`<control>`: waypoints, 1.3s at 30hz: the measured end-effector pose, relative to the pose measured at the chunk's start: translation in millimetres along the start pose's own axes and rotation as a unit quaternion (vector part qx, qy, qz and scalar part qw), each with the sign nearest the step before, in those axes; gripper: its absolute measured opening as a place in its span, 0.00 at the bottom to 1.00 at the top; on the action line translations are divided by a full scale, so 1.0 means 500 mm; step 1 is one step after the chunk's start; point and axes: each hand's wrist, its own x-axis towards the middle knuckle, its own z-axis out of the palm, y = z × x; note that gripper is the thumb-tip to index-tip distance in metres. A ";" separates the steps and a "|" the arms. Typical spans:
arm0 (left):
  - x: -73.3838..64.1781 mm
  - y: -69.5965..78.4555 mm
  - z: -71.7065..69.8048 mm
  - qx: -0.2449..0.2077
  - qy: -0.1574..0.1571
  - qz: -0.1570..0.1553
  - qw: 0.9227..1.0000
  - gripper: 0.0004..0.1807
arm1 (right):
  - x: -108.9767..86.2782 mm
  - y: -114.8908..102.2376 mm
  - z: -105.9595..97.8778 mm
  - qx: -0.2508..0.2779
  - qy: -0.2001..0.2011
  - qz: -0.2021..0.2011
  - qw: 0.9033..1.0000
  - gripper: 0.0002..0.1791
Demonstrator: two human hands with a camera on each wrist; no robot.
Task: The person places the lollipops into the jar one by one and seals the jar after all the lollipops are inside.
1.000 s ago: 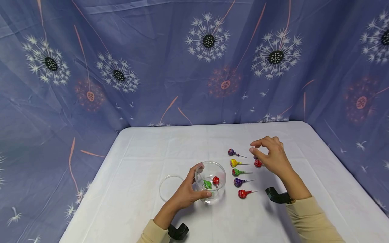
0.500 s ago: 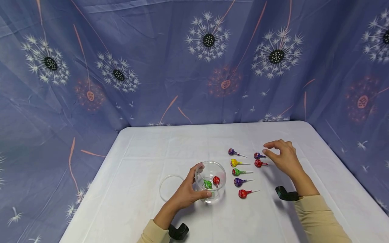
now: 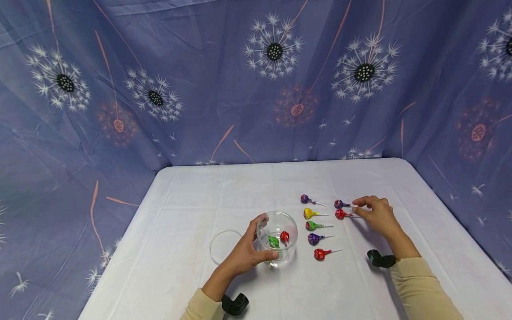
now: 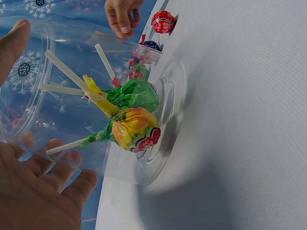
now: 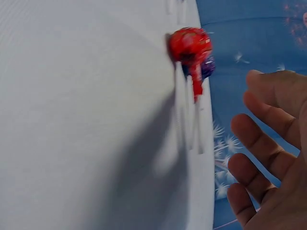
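Note:
My left hand (image 3: 249, 252) grips a clear plastic jar (image 3: 278, 260) round its side, thumb in front and fingers behind. Inside lie lollipops: a green one (image 3: 274, 242) and a red one (image 3: 284, 236) show from above, and a yellow one (image 4: 136, 129) in the left wrist view. At the right, my right hand (image 3: 378, 215) hovers with thumb and fingertips slightly parted by the stick ends of a purple lollipop (image 3: 339, 204) and a red lollipop (image 3: 340, 214). In the right wrist view its fingers (image 5: 261, 143) are loosely bent, apart from the red lollipop (image 5: 190, 44).
Between jar and right hand runs a column of lollipops: purple (image 3: 305, 198), yellow (image 3: 308, 214), green (image 3: 311, 226), purple (image 3: 314, 239) and red (image 3: 320, 254). A clear ring-shaped lid (image 3: 212, 251) lies left of the jar on the white-covered table (image 3: 192, 200). A patterned curtain (image 3: 224, 89) hangs behind.
My right hand has moved right, then lowered to the stick ends of the far purple and red lollipops, uncovering their heads. The left hand and jar stay in place.

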 end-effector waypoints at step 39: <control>-0.002 0.001 0.000 0.004 0.002 -0.002 1.000 0.52 | -0.019 0.049 0.034 -0.021 -0.040 0.026 0.999 0.08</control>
